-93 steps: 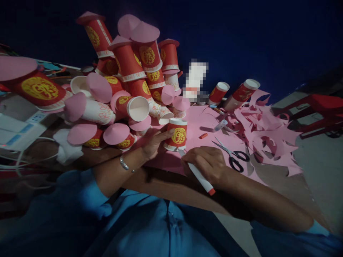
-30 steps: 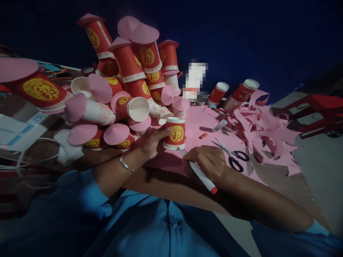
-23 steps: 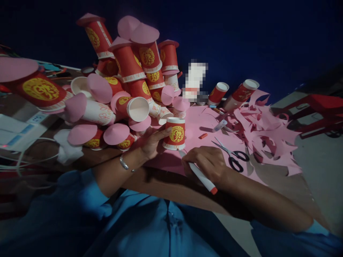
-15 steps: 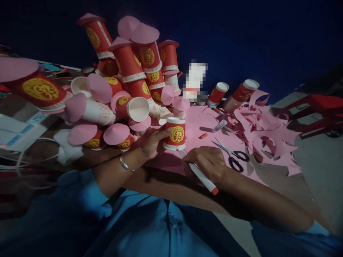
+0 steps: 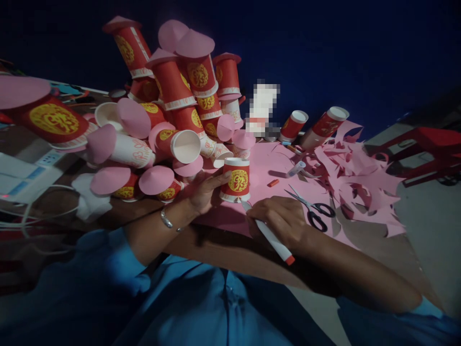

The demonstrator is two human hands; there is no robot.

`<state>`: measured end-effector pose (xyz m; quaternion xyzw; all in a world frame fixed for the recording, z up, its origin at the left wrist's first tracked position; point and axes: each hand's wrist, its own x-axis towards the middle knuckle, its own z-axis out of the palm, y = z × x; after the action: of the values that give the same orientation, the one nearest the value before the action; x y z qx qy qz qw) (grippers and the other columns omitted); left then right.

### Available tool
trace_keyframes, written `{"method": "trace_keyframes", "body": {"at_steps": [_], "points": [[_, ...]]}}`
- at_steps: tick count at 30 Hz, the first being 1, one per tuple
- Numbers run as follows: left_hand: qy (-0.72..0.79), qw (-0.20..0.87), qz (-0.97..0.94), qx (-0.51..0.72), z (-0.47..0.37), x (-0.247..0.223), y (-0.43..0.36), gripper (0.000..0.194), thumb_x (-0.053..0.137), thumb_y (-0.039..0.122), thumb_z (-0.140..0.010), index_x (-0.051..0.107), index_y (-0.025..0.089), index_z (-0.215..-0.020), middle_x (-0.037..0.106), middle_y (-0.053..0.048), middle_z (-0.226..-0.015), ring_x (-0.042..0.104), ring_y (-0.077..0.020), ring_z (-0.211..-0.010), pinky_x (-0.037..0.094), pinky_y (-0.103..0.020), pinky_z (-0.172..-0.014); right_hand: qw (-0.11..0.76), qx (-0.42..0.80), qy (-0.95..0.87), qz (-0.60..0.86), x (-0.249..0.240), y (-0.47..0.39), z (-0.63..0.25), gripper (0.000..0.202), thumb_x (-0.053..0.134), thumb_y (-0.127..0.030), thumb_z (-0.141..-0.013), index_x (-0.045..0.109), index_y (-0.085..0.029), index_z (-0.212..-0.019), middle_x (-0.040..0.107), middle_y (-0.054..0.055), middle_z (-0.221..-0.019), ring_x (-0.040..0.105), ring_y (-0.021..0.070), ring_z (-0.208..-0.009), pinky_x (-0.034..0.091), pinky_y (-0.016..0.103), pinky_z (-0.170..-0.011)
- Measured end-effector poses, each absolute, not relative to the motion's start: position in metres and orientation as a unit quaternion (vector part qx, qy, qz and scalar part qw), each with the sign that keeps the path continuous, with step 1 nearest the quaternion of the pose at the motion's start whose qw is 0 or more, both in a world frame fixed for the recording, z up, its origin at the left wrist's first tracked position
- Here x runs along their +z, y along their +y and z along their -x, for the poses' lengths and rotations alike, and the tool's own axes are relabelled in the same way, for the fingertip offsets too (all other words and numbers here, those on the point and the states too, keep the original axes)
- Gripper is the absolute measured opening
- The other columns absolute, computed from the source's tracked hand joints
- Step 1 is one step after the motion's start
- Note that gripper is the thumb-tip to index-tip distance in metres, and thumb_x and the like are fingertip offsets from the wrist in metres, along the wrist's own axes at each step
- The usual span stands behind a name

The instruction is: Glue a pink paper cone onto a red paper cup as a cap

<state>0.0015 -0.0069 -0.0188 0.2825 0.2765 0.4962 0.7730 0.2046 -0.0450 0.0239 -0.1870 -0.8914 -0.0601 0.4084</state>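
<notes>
My left hand (image 5: pixel 206 193) grips the side of a red paper cup (image 5: pixel 236 181) with a yellow round emblem, its white rim at the top and bottom. In my right hand (image 5: pixel 279 218) is a white marker (image 5: pixel 274 241) with a red end, its tip close to the cup's lower rim. Pink paper (image 5: pixel 259 182) lies under the cup. Right of the cup are black-handled scissors (image 5: pixel 312 209) with blades apart, a small red cap (image 5: pixel 273 183) and a clear tube (image 5: pixel 296 168).
Several red cups with pink cone tops (image 5: pixel 173 81) are stacked at the left and back. Pink paper scraps (image 5: pixel 355 173) heap at the right. Two red cups (image 5: pixel 294 126) stand behind. White cables (image 5: pixel 27 211) and a red stool (image 5: pixel 425 144) flank the table.
My right hand and the marker have shifted very slightly; the marker's red end is a little lower and farther right. The cup has barely moved in my left hand.
</notes>
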Motion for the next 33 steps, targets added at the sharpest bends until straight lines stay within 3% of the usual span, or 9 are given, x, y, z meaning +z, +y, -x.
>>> {"method": "trace_keyframes", "body": {"at_steps": [2, 7, 12, 15, 18, 22, 25, 30, 33], "points": [[0.266, 0.773, -0.295, 0.495, -0.001, -0.018, -0.0065, 0.046, 0.089, 0.037, -0.079, 0.073, 0.012, -0.114, 0.079, -0.009, -0.086, 0.078, -0.0295, -0.091, 0.063, -0.036, -0.08, 0.412, -0.059, -0.891, 0.183, 0.0243, -0.0445, -0.2048, 0.011, 0.064, -0.007, -0.093, 0.061, -0.017, -0.095, 0.066, -0.002, -0.068, 0.059, 0.0103, -0.055, 0.049, 0.023, -0.052], [0.254, 0.794, -0.298, 0.465, -0.0001, -0.0148, -0.0046, 0.05, 0.076, 0.039, -0.091, 0.069, 0.01, -0.131, 0.081, -0.016, -0.103, 0.078, -0.0266, -0.082, 0.06, -0.031, -0.063, 0.417, -0.058, -0.889, 0.178, 0.0236, -0.044, -0.2039, 0.011, 0.064, -0.007, -0.093, 0.061, -0.017, -0.097, 0.067, -0.001, -0.069, 0.059, 0.011, -0.055, 0.049, 0.024, -0.051], [0.261, 0.772, -0.312, 0.488, 0.0012, -0.0214, -0.0051, 0.06, 0.083, 0.053, -0.084, 0.071, 0.013, -0.127, 0.078, -0.006, -0.075, 0.063, -0.0139, -0.046, 0.039, -0.021, -0.038, 0.409, -0.052, -0.893, 0.18, 0.0254, -0.0452, -0.2038, 0.01, 0.063, -0.008, -0.096, 0.063, -0.018, -0.099, 0.07, 0.001, -0.073, 0.065, 0.0122, -0.061, 0.053, 0.024, -0.057], [0.275, 0.761, -0.325, 0.49, 0.0012, -0.0239, -0.0068, 0.068, 0.091, 0.058, -0.073, 0.073, 0.012, -0.12, 0.071, -0.002, -0.061, 0.055, -0.0106, -0.038, 0.029, -0.019, -0.033, 0.393, -0.038, -0.904, 0.163, 0.0284, -0.0454, -0.2052, 0.008, 0.059, -0.009, -0.1, 0.063, -0.016, -0.102, 0.071, 0.002, -0.075, 0.067, 0.013, -0.066, 0.055, 0.024, -0.06], [0.279, 0.765, -0.328, 0.479, 0.0006, -0.0206, -0.0077, 0.068, 0.097, 0.05, -0.067, 0.073, 0.012, -0.118, 0.067, 0.002, -0.055, 0.048, -0.0079, -0.033, 0.029, -0.019, -0.032, 0.399, -0.03, -0.903, 0.155, 0.0291, -0.0454, -0.2062, 0.008, 0.062, -0.008, -0.099, 0.063, -0.016, -0.103, 0.072, 0.003, -0.077, 0.07, 0.0137, -0.07, 0.057, 0.024, -0.063], [0.263, 0.777, -0.321, 0.473, -0.0003, -0.0155, -0.0073, 0.063, 0.093, 0.045, -0.074, 0.073, 0.012, -0.123, 0.074, -0.001, -0.063, 0.058, -0.0128, -0.039, 0.047, -0.024, -0.043, 0.415, -0.03, -0.894, 0.166, 0.0241, -0.045, -0.2058, 0.012, 0.065, -0.007, -0.094, 0.063, -0.015, -0.103, 0.07, 0.001, -0.073, 0.067, 0.0136, -0.063, 0.054, 0.025, -0.059], [0.258, 0.777, -0.309, 0.485, -0.0012, -0.0156, -0.0067, 0.058, 0.089, 0.039, -0.078, 0.072, 0.012, -0.126, 0.081, -0.007, -0.08, 0.075, -0.0212, -0.061, 0.057, -0.028, -0.056, 0.423, -0.04, -0.887, 0.181, 0.0202, -0.0438, -0.2052, 0.012, 0.067, -0.007, -0.092, 0.063, -0.016, -0.099, 0.069, 0.0, -0.071, 0.063, 0.0128, -0.057, 0.051, 0.025, -0.054], [0.249, 0.784, -0.296, 0.486, -0.0022, -0.0167, -0.0062, 0.063, 0.091, 0.037, -0.075, 0.07, 0.013, -0.129, 0.083, -0.012, -0.1, 0.081, -0.0335, -0.099, 0.066, -0.037, -0.082, 0.421, -0.055, -0.888, 0.177, 0.0203, -0.0417, -0.206, 0.015, 0.068, -0.003, -0.09, 0.061, -0.016, -0.096, 0.067, 0.0, -0.069, 0.061, 0.0122, -0.056, 0.049, 0.025, -0.052], [0.249, 0.791, -0.286, 0.481, -0.0021, -0.0158, -0.0062, 0.064, 0.089, 0.036, -0.076, 0.069, 0.013, -0.132, 0.083, -0.013, -0.108, 0.078, -0.0371, -0.11, 0.062, -0.047, -0.1, 0.415, -0.055, -0.888, 0.189, 0.0213, -0.0416, -0.207, 0.015, 0.068, -0.004, -0.091, 0.061, -0.017, -0.097, 0.067, -0.001, -0.07, 0.059, 0.0116, -0.055, 0.047, 0.025, -0.052]]}}
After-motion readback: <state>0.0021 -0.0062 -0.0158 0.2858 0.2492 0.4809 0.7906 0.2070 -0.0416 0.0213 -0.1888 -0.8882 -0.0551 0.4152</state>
